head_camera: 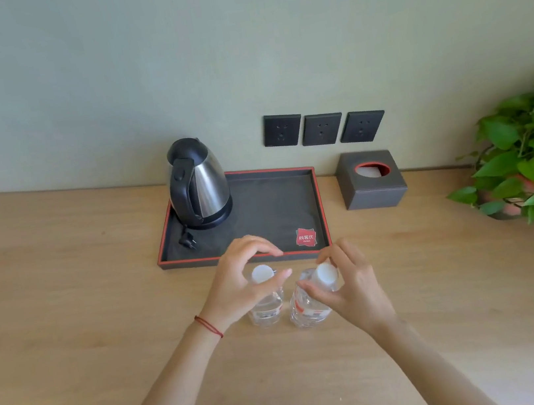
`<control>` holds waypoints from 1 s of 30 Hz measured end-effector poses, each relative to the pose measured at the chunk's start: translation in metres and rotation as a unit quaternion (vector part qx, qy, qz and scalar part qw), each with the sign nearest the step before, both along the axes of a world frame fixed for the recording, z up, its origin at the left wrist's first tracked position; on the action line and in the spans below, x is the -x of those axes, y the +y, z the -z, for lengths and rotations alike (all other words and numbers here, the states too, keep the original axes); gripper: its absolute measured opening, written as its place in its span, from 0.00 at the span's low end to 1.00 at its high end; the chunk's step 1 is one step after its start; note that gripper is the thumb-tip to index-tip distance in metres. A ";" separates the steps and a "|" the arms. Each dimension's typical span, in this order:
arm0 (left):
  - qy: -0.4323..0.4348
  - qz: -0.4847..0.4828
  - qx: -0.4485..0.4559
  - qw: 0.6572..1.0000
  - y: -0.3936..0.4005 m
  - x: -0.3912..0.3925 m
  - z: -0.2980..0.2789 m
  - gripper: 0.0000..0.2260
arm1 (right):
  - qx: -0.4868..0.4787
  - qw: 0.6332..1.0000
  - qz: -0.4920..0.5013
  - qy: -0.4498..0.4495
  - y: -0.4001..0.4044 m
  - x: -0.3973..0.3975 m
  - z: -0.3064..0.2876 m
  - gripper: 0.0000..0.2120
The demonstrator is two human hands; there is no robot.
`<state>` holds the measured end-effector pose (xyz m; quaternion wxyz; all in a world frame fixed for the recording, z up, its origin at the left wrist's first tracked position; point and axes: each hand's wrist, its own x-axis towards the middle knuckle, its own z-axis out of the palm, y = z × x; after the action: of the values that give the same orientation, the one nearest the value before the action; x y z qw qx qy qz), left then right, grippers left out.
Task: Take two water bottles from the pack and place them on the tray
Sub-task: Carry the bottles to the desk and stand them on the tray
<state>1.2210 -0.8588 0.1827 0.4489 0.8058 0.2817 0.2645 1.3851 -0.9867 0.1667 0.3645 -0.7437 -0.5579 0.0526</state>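
Note:
Two clear water bottles with white caps stand on the wooden desk just in front of the tray. My left hand (pixel 246 281) curls around the neck of the left bottle (pixel 267 309), thumb and fingers on either side of its cap. My right hand (pixel 346 280) grips the right bottle (pixel 307 310) near its cap; this bottle leans slightly to the right. The dark tray (pixel 276 207) with a red rim lies just beyond both hands. No pack is in view.
A steel kettle (pixel 199 184) with its plug stands on the tray's left part. A red logo card (pixel 306 236) lies at the tray's front right. A grey tissue box (pixel 371 179) and a green plant (pixel 529 156) are to the right; wall sockets (pixel 322 129) behind.

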 end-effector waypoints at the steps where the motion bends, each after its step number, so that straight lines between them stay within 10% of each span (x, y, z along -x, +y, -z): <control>1: 0.014 0.004 -0.045 0.999 0.002 -0.004 -0.004 0.07 | 0.026 0.999 0.010 -0.040 0.002 0.001 -0.004 0.18; 7: 0.074 0.001 -0.085 0.994 0.007 -0.015 0.008 0.16 | 0.226 0.960 0.091 -0.135 0.014 0.005 -0.016 0.17; 14: 0.005 -0.021 0.078 0.997 0.003 -0.016 0.017 0.16 | 0.186 0.977 0.101 0.001 0.042 -0.022 -0.042 0.13; 30: 0.007 -0.014 0.137 0.990 0.005 -0.023 0.019 0.14 | 0.185 0.981 0.022 -0.047 0.216 -0.113 -0.068 0.15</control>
<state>1.2443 -0.8543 0.1634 0.5490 0.7347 0.3297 0.2237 1.4982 -0.7710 0.2351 0.1948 -0.8124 -0.5382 0.1118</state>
